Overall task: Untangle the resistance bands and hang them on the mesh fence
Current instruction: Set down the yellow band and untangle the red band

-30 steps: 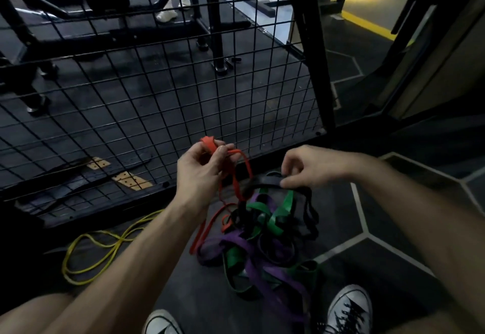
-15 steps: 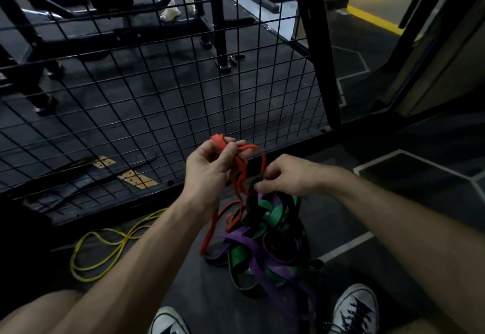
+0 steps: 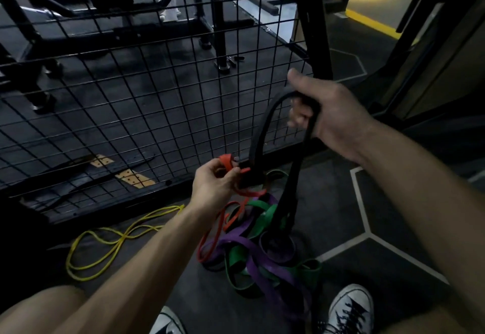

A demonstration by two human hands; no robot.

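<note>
Lying on the floor [image 3: 341, 202] just ahead of the white sneakers [image 3: 349, 307], the tangled pile [image 3: 257, 249] of purple, green and orange resistance bands sits near the foot of the mesh fence [image 3: 131, 102], with a yellow band [image 3: 105, 244] loose on the floor to its left. Above the pile, the left hand [image 3: 217, 184] pinches a fold of the orange band [image 3: 225, 163], fingers curled round it. A second ago the right hand [image 3: 322, 113] was down at the knot beside the left; now it has risen high and rightward, gripping a black band [image 3: 262, 137] whose long loop stretches taut up out of the heap. My reading is that the black band is being drawn free of the knot, though its lower end still disappears among the others. Nothing hangs on the fence yet.
</note>
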